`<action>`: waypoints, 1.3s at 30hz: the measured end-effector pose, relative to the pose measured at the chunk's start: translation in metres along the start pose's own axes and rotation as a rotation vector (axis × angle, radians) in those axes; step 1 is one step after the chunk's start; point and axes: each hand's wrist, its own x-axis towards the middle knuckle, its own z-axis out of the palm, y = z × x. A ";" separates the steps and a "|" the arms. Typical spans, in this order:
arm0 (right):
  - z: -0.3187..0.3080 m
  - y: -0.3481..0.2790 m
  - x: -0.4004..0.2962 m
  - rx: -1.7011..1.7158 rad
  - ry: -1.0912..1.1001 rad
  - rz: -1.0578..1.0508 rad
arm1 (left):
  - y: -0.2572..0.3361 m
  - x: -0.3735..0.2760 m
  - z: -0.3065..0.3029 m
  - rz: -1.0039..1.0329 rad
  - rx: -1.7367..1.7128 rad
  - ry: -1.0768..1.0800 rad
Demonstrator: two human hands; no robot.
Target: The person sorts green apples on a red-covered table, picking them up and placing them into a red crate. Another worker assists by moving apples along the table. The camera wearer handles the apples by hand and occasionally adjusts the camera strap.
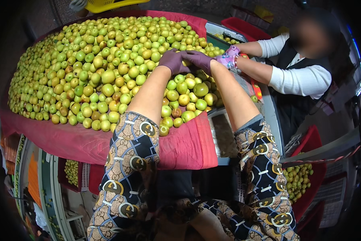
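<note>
A broad heap of green and yellow-brown jujubes (108, 76) covers the table in front of me. Both my hands wear purple gloves and meet at the heap's right side. My left hand (173, 61) curves over the fruit with its fingers bent. My right hand (199, 61) reaches in from the right, its fingertips touching the left glove. A jujube shows between the two gloves; whether either hand grips fruit is hidden. Larger jujubes (200, 89) lie loose just below my wrists. Red cloth (186, 141) lines the table's near edge.
A co-worker's patterned glove (228, 57) is close to my right hand, at the metal table edge (269, 120). Red crates with jujubes (296, 180) stand low at right. Conveyor belts (46, 177) run at lower left. A yellow basket (108, 4) is beyond the heap.
</note>
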 end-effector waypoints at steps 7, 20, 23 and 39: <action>-0.009 0.013 -0.001 -0.011 -0.092 -0.091 | 0.005 -0.002 -0.014 0.056 -0.125 -0.072; -0.032 0.000 -0.088 -0.242 0.135 0.088 | 0.010 -0.001 -0.019 0.020 -0.095 -0.182; 0.027 -0.039 -0.132 -1.116 -0.054 0.159 | 0.002 -0.014 -0.018 -0.033 -0.059 -0.169; 0.085 -0.042 -0.283 -0.423 0.384 -0.270 | -0.009 0.023 0.016 0.133 -0.010 -0.228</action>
